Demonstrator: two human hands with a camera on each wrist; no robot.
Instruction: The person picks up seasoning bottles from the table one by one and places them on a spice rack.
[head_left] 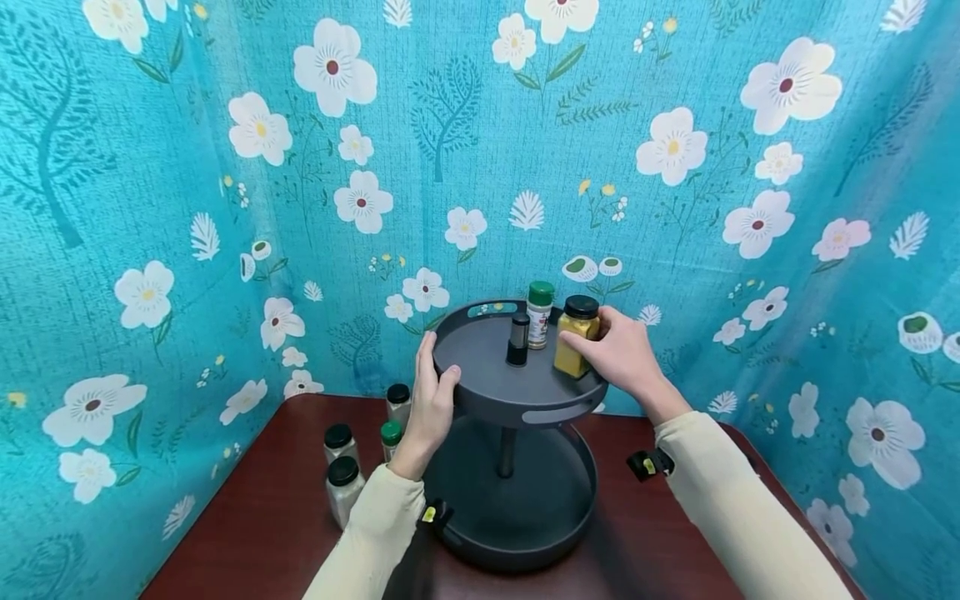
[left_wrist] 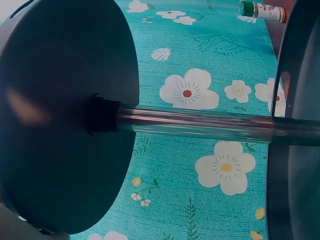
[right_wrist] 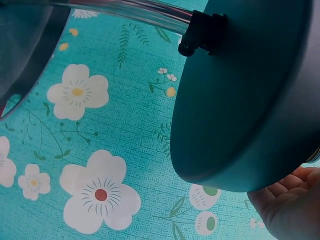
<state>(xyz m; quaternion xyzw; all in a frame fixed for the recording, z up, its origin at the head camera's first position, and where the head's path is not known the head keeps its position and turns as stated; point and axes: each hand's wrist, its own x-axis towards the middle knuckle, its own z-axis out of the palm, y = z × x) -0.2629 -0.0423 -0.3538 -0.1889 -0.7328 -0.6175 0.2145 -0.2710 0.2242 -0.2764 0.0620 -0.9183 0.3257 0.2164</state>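
My right hand (head_left: 626, 350) grips a square spice jar (head_left: 572, 354) of yellow powder with a black lid, thumb across its front. The jar stands at the right side of the upper tray of a dark two-tier turntable (head_left: 480, 350). Against the upper tray's left side rests my left hand (head_left: 433, 404), fingers fairly straight along the rim and thumb at the front. Beside the short black centre post (head_left: 517, 340) stands a green-capped spice bottle (head_left: 538, 317). From below, the right wrist view shows the right hand (right_wrist: 292, 205) beyond the tray's edge, the jar mostly hidden.
On the dark red table (head_left: 255, 517), left of the turntable, stand black-lidded jars (head_left: 345, 492) and a green-capped bottle (head_left: 391, 437), partly behind the left forearm. The lower tray (head_left: 517, 517) sits beneath, joined by a pole (head_left: 507, 454). Blue floral cloth (head_left: 465, 167) surrounds the table.
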